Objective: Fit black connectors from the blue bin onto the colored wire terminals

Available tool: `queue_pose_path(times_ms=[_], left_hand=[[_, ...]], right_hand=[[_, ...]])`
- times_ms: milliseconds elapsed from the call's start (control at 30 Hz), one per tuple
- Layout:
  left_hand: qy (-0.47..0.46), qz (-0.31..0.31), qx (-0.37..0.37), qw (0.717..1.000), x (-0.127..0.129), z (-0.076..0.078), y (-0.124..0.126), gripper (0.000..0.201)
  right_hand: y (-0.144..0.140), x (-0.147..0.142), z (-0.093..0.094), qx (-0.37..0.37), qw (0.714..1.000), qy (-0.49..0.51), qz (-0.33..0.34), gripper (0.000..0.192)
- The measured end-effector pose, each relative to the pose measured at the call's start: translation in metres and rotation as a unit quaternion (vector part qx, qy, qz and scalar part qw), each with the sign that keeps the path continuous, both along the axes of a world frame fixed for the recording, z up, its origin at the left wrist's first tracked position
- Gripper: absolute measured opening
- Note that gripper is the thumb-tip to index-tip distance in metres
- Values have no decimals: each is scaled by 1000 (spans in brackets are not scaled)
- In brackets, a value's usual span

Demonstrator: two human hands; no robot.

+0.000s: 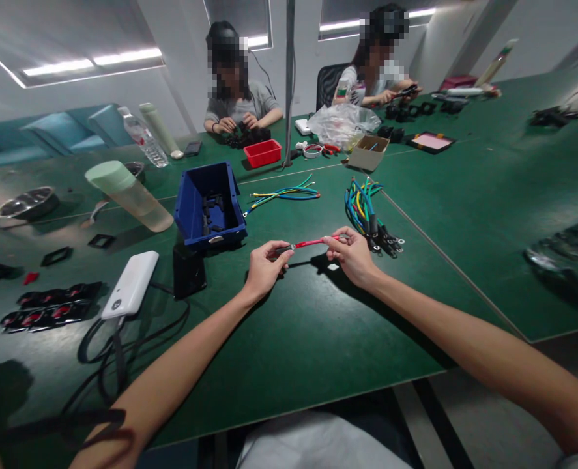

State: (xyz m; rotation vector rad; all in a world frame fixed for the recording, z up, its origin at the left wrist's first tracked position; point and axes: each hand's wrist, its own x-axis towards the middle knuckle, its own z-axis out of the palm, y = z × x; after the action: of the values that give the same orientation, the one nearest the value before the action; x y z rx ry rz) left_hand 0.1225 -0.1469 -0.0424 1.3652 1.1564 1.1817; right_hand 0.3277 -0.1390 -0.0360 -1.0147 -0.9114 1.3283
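Seen from the head camera, a person in a pale garment works bare-armed at a green worktop (293, 352), both hands raised just above its surface. The left hand (264, 267) pinches the dark end of a slim red piece (313, 243), while the right hand (352, 257) grips its other end between thumb and fingers; the piece, too small to identify firmly, stretches nearly level between them. Just beyond the right hand lies a bundle of blue, green and yellow wires (360, 202) with black sleeves and ring-shaped ends. A few looser wires (289, 193) rest farther left, near a blue bin (189, 202) holding small black parts. A dark phone (189, 272) and a white power bank (131, 284) with black cords lie to the left. Across the worktop, past a red tray (262, 156) and a cardboard box (367, 161), two co-workers (244, 101) handle black parts.
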Motion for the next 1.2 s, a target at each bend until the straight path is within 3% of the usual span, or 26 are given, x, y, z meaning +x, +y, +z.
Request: queue_pose_path(times_ms=[367, 533, 733, 967, 1200], left_hand=[[-1, -4, 2, 1000, -2, 0, -1, 34], [3, -17, 3, 1000, -3, 0, -1, 33], [18, -29, 0, 999, -3, 0, 0, 34], [64, -117, 19, 991, 1, -4, -5, 32], [68, -119, 22, 990, 0, -5, -2, 33]], right_hand=[[-1, 3, -3, 43, 994, -86, 48, 38], [-1, 7, -4, 68, 975, -189, 99, 31], [-5, 9, -4, 142, 908, -356, 167, 30], [-9, 6, -5, 269, 783, -520, 213, 34], [-5, 9, -10, 291, 731, -591, 179, 36]])
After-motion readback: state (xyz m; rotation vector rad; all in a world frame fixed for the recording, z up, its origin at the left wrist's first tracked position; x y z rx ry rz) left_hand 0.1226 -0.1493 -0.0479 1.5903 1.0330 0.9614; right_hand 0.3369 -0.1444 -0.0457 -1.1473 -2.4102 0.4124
